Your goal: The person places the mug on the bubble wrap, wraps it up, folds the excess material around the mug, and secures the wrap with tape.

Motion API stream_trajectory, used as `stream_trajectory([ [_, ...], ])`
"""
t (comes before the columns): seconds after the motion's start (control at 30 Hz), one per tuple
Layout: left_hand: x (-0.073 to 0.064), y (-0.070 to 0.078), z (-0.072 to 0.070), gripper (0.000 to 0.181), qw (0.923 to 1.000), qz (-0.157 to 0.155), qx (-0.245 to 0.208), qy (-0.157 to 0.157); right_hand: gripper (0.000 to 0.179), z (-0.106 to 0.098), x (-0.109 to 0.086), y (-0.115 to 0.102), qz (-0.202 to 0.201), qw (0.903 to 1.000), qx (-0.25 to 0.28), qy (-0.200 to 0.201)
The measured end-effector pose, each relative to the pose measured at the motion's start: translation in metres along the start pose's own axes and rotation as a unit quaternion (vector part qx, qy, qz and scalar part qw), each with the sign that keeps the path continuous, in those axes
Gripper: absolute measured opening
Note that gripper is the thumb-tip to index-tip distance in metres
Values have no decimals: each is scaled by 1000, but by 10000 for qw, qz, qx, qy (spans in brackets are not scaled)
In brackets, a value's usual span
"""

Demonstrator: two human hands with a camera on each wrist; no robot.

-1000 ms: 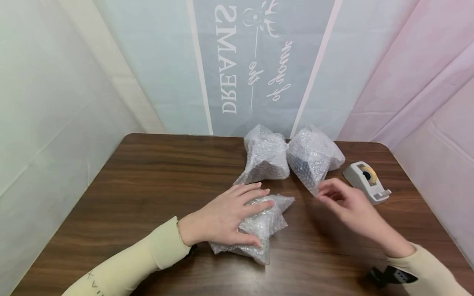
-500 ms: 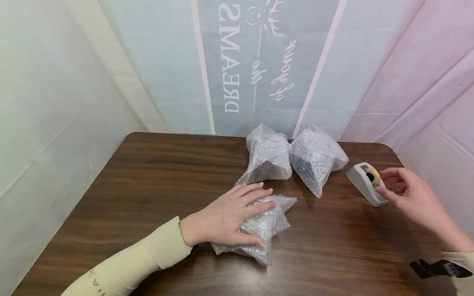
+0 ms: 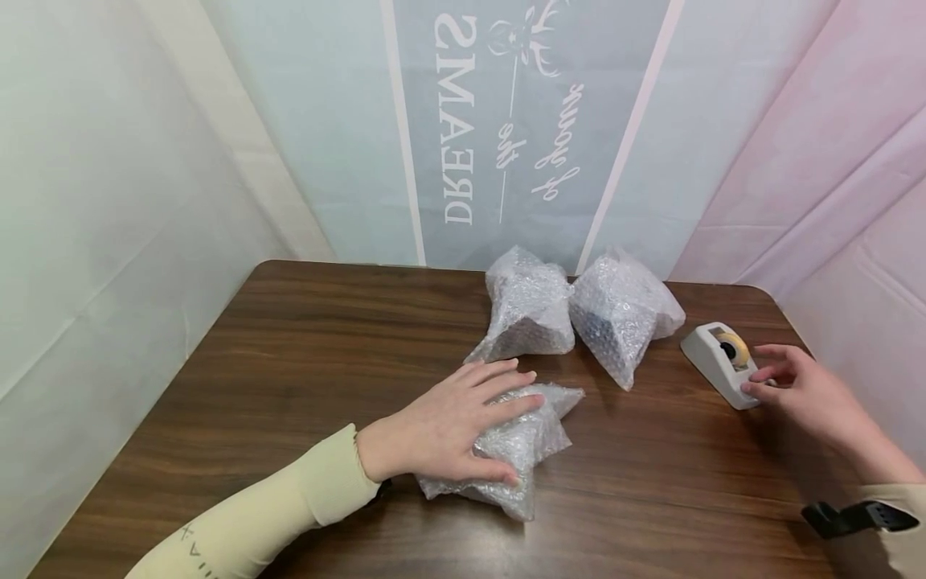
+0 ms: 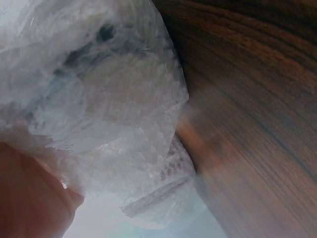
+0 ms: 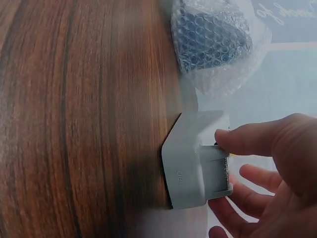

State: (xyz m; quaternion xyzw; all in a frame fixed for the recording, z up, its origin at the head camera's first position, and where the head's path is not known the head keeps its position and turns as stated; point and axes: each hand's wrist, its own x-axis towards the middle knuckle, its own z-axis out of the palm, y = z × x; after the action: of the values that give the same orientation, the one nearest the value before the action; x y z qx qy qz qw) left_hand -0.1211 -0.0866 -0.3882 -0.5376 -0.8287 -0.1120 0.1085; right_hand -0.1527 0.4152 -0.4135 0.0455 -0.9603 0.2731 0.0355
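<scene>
My left hand [image 3: 448, 422] lies flat, fingers spread, on a bundle of bubble wrap [image 3: 531, 438] at the front middle of the table. In the left wrist view the crumpled wrap [image 4: 114, 99] fills much of the frame, with a dark patch showing through. At the right, my right hand [image 3: 813, 394] has its thumb and fingers around the cutter end of a white tape dispenser [image 3: 705, 358]. The right wrist view shows the thumb on the dispenser's [image 5: 185, 168] near edge and the other fingers curled behind. A yellowish tape roll [image 3: 736, 351] sits in it.
Two more bubble-wrapped bundles stand at the back, a left one [image 3: 531, 301] and a right one [image 3: 622, 310] with something dark blue inside. Dark wooden table [image 3: 325, 346] lies beneath. Behind it hangs a printed cloth [image 3: 542, 121].
My right hand has left the tip of the right back bundle, moved right to the tape dispenser, then shifted slightly down at its cutter end. The left hand has stayed on its bundle.
</scene>
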Motion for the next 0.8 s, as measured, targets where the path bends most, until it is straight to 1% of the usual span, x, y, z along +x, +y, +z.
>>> stream_trajectory([
  [0.13, 0, 0, 0, 85, 10000, -5, -8, -2, 61, 2, -2, 0, -4, 9996, 190, 197],
  [0.23, 0, 0, 0, 84, 10000, -9, -13, 0, 53, 4, -5, -2, -5, 9988, 210, 448],
  [0.33, -1, 0, 0, 84, 10000, -20, 27, -21, 45, 6, -7, -5, 5, 9972, -15, 751],
  [0.43, -1, 0, 0, 84, 10000, -34, 58, -35, 44, 8, -7, -9, -12, 9944, -273, 1020],
  [0.53, -1, 0, -1, 85, 10000, -49, 51, -50, 43, 9, -8, -12, 61, 9925, -383, 1155],
  [0.6, -1, 0, -1, 85, 10000, -49, 36, -54, 39, 9, -9, -13, 199, 9927, -196, 1174],
  [0.67, -1, 0, -1, 85, 10000, -39, 13, -46, 36, 7, -13, -13, 451, 9915, 92, 1220],
  [0.7, -1, 0, -1, 84, 10000, -38, -14, -35, 32, 5, -15, -13, 589, 9898, 271, 1272],
  [0.8, -2, 0, -1, 84, 10000, -40, -23, 2, 28, -1, -21, -12, 970, 9804, 766, 1536],
])
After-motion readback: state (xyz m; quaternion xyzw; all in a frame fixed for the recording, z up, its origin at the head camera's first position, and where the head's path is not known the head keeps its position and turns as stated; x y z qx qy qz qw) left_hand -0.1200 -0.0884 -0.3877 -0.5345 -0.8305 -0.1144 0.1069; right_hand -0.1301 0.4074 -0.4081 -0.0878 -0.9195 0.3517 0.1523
